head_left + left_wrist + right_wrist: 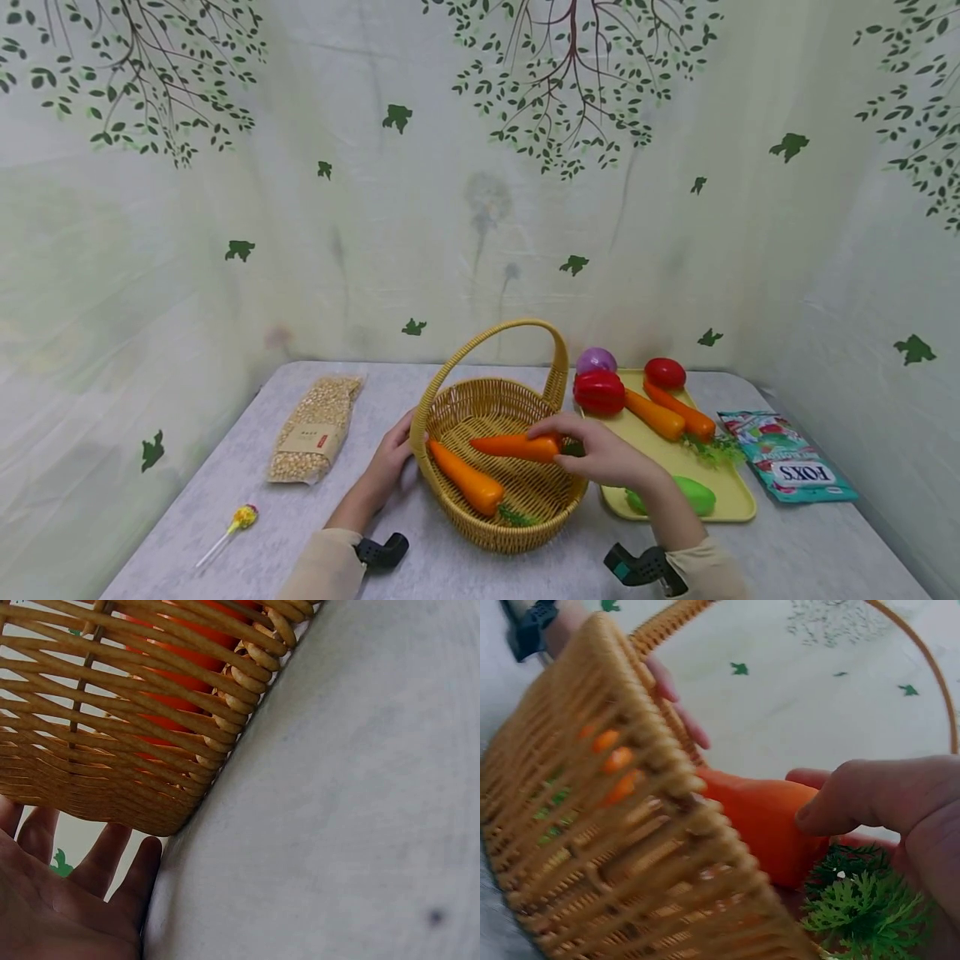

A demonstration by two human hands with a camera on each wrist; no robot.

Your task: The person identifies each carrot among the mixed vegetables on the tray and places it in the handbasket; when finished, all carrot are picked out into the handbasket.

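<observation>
My right hand [588, 450] pinches an orange carrot [513, 447] near its leafy green end, with the tip pointing left over the inside of a woven basket [498, 537]. In the right wrist view the thumb lies along the carrot [769, 821], and its green leaves [862, 907] hang below the fingers. A second carrot [467, 479] lies inside the basket on the left. My left hand [392, 454] is at the basket's left side, below the handle [450, 367]. Its fingers stretch toward the wicker wall [97, 772] in the left wrist view, tips right at the weave.
Right of the basket, a yellow tray [731, 504] bears two carrots [654, 415], a red pepper [598, 392], a red round vegetable [665, 373] and a green one [690, 496]. A purple ball-shaped item [596, 360], a candy bag [787, 458], a grain bag [315, 429] and a lollipop [242, 518] lie around.
</observation>
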